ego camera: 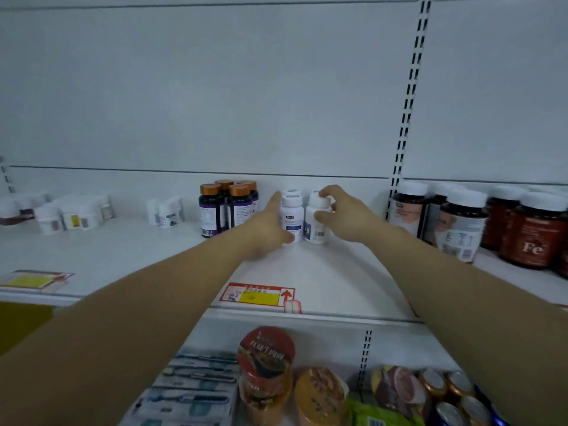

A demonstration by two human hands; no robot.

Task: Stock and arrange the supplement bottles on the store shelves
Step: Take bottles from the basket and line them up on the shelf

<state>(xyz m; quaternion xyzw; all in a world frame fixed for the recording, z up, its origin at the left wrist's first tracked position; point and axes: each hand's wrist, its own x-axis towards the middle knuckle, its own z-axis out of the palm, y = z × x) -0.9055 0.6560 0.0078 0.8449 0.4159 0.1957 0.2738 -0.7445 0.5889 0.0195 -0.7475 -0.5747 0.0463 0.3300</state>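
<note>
R hand [341,214] pinches the right white bottle [316,224] near its cap. L hand [268,224] lies along the left white bottle [292,215], fingers straight; can't tell if it clamps. Both stand side by side at the shelf [310,272] back, prob. so I can square the row. Arms stretched fwd.

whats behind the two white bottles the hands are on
Behind the left white bottle another white cap peeks out, then the back panel. The right hand covers whatever stands behind the right white bottle.
</note>
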